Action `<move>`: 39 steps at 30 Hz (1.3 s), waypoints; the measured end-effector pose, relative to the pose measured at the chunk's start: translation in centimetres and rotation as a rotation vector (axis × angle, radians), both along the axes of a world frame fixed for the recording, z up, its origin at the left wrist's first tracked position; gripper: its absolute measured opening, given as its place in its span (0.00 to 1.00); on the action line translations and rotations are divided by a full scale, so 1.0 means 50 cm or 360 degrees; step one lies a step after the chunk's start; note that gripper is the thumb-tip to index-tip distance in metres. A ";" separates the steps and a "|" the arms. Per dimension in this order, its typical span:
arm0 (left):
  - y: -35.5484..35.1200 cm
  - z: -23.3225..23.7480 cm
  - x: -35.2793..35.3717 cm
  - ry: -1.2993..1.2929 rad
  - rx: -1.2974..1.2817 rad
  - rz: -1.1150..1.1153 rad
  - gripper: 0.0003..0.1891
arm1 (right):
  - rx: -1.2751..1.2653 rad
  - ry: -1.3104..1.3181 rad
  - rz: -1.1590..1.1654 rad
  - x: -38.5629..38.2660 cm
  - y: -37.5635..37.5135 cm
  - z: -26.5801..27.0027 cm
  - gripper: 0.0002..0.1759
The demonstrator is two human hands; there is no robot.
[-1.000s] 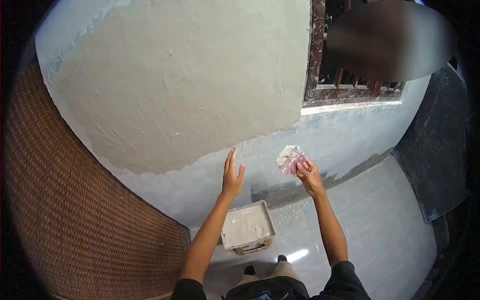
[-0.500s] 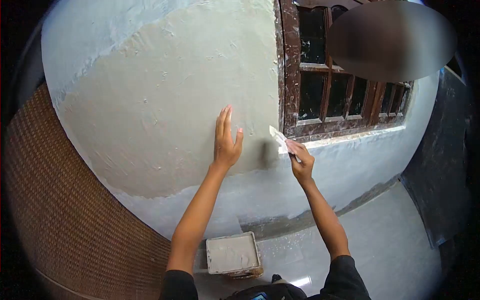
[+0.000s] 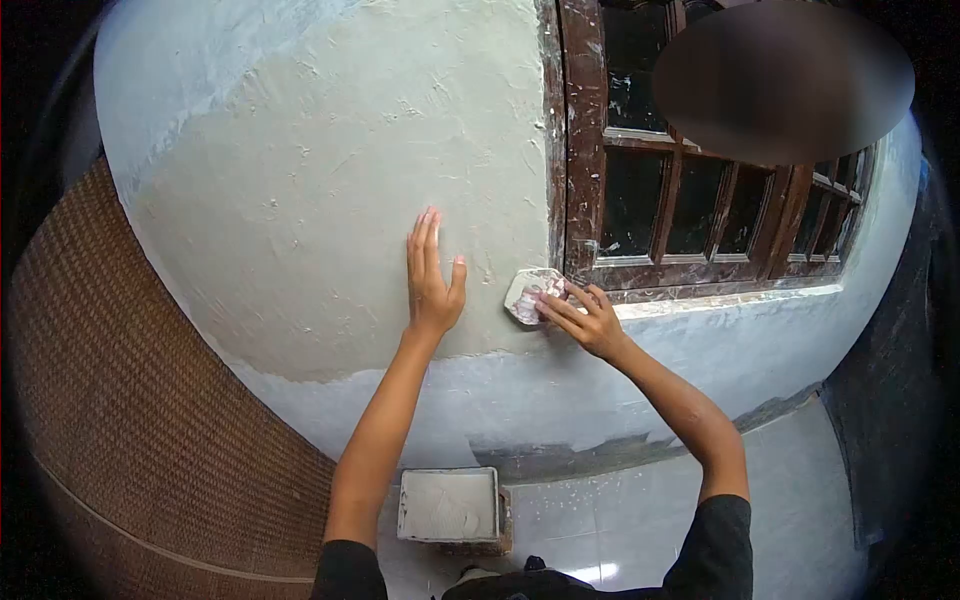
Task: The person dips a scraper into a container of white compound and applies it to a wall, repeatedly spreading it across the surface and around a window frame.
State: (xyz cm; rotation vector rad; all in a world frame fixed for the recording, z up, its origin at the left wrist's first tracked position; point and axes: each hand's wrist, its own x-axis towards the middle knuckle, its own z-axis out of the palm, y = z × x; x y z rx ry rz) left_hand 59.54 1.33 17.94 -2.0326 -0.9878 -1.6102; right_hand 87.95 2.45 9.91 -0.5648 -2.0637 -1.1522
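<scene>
My right hand (image 3: 592, 322) grips a small, flat, whitish putty scraper (image 3: 528, 292) smeared with filler. The scraper's face lies flat at the wall, just left of the window frame's lower corner. Fingers stretched upward and thumb apart, my left hand (image 3: 432, 292) is empty and looks to be resting on the wall. Behind both hands spreads a wide beige-grey coat of wet putty (image 3: 320, 210), marked with small ridges and lumps. Bluish-white wall (image 3: 500, 395) shows below the coat.
A brown wooden window frame (image 3: 582, 190), splashed with white, stands right of the coat above a pale sill (image 3: 730, 301). Below, a square tub (image 3: 402, 510) of putty sits over the speckled tile floor (image 3: 560, 525). Woven matting (image 3: 170, 400) curves along the left.
My right hand has turned the scraper from edge-on to flat and moved it slightly left and down against the wall. My left hand stays outstretched in nearly the same place.
</scene>
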 end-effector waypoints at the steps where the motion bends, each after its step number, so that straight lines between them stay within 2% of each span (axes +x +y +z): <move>1: 0.000 0.000 0.000 0.0010 -0.0008 0.0017 0.32 | 0.0045 -0.0072 -0.0067 0.001 -0.001 0.003 0.23; 10: 0.015 -0.004 -0.003 0.0078 0.0020 0.0052 0.32 | 0.0047 -0.0299 -0.0281 0.027 0.005 -0.031 0.23; 17: 0.034 -0.017 -0.024 0.0201 0.0066 0.0089 0.33 | -0.0058 -0.0238 -0.0233 0.053 -0.049 -0.051 0.22; 21: 0.045 -0.021 -0.030 0.0227 0.0122 0.0086 0.32 | -0.0181 -0.0053 -0.0176 0.054 -0.082 -0.046 0.21; 24: 0.049 -0.023 -0.031 0.0257 0.0140 0.0141 0.33 | -0.0184 0.0324 -0.0170 0.002 -0.115 0.005 0.18; 29: 0.062 -0.031 -0.033 0.0296 0.0181 0.0199 0.34 | -0.0209 0.0455 -0.0039 -0.078 -0.124 0.038 0.13; 31: 0.064 -0.030 -0.034 0.0311 0.0198 0.0222 0.34 | -0.0566 0.0528 0.0127 -0.105 -0.106 0.026 0.15; 35: 0.060 -0.028 -0.040 0.0329 0.0214 0.0218 0.34 | -0.0667 0.0825 0.0219 -0.121 -0.060 0.032 0.17; 37: 0.057 -0.025 -0.042 0.0338 0.0229 0.0238 0.33 | -0.0685 0.0855 0.0230 -0.117 -0.059 0.070 0.17; 39: 0.058 -0.022 -0.045 0.0340 0.0249 0.0262 0.33 | -0.0490 0.1122 0.0188 -0.108 -0.047 0.103 0.15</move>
